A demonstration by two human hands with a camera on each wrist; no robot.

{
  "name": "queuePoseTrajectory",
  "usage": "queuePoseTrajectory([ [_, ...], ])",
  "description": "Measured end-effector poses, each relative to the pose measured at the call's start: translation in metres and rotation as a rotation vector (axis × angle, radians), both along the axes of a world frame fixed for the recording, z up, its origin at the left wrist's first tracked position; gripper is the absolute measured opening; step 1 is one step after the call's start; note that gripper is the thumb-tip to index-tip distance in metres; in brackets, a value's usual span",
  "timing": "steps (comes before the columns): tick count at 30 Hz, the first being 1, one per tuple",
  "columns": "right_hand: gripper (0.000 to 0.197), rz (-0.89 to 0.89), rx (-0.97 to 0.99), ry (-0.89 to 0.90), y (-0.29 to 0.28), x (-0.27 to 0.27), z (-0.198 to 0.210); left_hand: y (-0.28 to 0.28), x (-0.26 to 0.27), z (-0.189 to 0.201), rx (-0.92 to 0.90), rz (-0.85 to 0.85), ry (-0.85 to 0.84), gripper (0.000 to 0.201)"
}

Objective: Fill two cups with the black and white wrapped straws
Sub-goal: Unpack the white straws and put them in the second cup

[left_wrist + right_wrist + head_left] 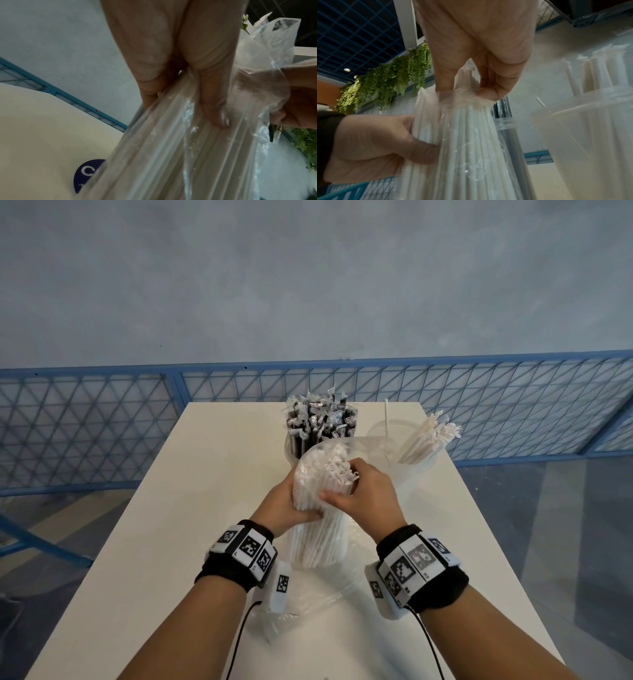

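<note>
A clear plastic bag (320,529) packed with white wrapped straws (334,470) stands upright on the white table (171,525). My left hand (291,505) grips the bag's side, thumb pressed on the plastic (216,108). My right hand (363,491) pinches straws near their tops along with the bag's rim (471,97). Behind the bag, a clear cup (295,453) is full of black wrapped straws (320,419). At the right, another clear cup (414,470) holds a leaning bunch of white straws (428,436).
A loose sheet of crumpled clear plastic (308,601) lies on the table in front of the bag. A third clear cup with a lid and one white straw (386,419) stands at the back. A blue mesh fence (102,422) runs behind the table.
</note>
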State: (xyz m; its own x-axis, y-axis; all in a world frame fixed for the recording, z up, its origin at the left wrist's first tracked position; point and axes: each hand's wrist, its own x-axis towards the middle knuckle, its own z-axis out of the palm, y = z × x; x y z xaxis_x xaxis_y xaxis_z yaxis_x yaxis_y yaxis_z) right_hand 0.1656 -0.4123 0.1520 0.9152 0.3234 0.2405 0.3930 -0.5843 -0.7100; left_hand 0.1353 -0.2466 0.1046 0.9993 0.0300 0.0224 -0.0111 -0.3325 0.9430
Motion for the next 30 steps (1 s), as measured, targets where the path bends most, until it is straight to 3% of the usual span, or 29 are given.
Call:
queuePoseTrajectory([
  [6,0.034,-0.022,0.18,0.042,0.004,-0.006,-0.015,-0.001,0.0,0.001,-0.008,0.01,0.0,0.082],
  [13,0.053,-0.125,0.256,0.043,0.01,-0.018,-0.03,-0.001,-0.001,0.001,-0.016,0.018,-0.005,0.07],
  [17,0.024,-0.076,0.351,0.1,0.01,-0.018,-0.02,-0.001,-0.002,0.001,-0.009,0.003,-0.006,0.075],
  [19,0.019,-0.06,0.383,0.103,0.01,-0.018,-0.022,0.0,-0.002,0.002,-0.014,-0.013,0.002,0.078],
  [30,0.032,-0.025,0.567,0.247,0.012,-0.015,-0.022,0.001,-0.004,0.002,-0.006,-0.015,0.017,0.062],
])
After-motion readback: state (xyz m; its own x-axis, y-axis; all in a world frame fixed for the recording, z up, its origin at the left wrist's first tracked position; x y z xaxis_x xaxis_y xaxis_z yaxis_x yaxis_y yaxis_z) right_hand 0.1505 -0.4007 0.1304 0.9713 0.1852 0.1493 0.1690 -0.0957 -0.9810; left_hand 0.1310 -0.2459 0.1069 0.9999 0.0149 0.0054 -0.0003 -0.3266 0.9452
